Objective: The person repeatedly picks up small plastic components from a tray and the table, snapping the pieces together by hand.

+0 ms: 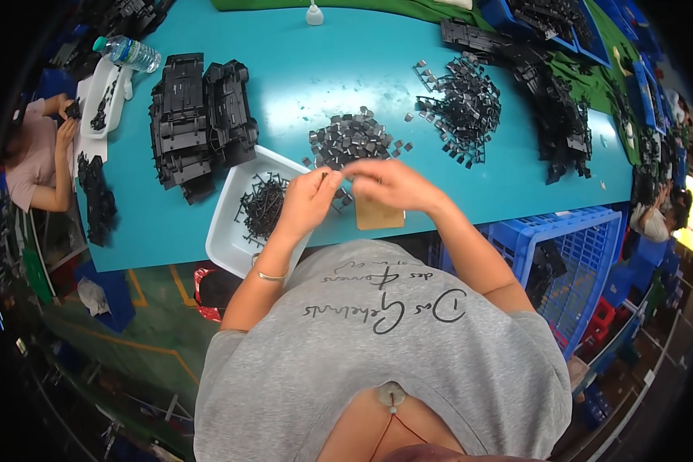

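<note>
In front of my chest, at the table's near edge, my two hands meet at the fingertips. My left hand (pixel 309 199) is closed in a pinch, and only a tiny dark bit of what it holds shows by the thumb. My right hand (pixel 393 185) reaches in with bent fingers pressed to the left thumb; whatever lies between them is hidden. Just beyond is a pile of small black square pieces (pixel 354 138). Under my left wrist stands a white tray (pixel 219 223) holding thin black plastic parts (pixel 263 206). A tan block (pixel 379 215) lies below my right hand.
Stacked black chassis-like parts (pixel 181 115) stand at the left, more black parts (pixel 554 108) at the right. Another heap of small black pieces (pixel 466 108) lies at the right. A water bottle (pixel 131 54) and a co-worker (pixel 42 154) are far left; a blue crate (pixel 570 262) is beside me.
</note>
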`<state>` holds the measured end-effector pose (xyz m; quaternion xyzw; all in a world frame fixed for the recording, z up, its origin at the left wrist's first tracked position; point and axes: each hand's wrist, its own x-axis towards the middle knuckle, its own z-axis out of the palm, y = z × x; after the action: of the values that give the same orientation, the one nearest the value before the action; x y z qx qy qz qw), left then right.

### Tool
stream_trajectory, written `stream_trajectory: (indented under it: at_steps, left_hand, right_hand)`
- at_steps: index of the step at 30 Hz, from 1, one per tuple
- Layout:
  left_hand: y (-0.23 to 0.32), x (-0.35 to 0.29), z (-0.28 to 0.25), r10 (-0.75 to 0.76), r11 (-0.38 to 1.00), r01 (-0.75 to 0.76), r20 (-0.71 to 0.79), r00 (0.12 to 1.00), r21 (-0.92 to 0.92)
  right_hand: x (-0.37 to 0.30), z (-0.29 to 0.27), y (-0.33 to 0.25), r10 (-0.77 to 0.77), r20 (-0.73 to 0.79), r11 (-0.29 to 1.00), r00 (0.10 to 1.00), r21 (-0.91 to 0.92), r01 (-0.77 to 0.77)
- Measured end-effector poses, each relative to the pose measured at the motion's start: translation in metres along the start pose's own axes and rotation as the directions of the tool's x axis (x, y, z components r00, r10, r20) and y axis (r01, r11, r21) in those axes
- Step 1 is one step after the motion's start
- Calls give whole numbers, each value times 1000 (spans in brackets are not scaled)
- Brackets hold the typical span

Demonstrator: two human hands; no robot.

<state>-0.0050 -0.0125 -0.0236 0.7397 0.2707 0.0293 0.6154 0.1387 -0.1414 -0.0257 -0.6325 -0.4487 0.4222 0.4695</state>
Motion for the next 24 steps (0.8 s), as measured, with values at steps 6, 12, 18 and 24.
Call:
stream_trajectory:
  at_steps: [6,12,18,24]
  left_hand:
    - [8,-3,3,-82,994,64,236,968,84]
    - [13,-21,6,-194,961,273,599,777,-43]
    - [31,-25,17,8,421,491,545,839,-763]
    - [-5,-19,-33,36,-150,113,109,993,-982]
  right_hand:
    - [-7,-1,-20,84,209,899,974,-438,16]
    - [-15,-3,-14,78,328,994,942,-99,-48]
    - [-21,37,-20,238,87,229,967,963,-143]
    - [-17,21,-11,264,-2,-14,965,1000,6]
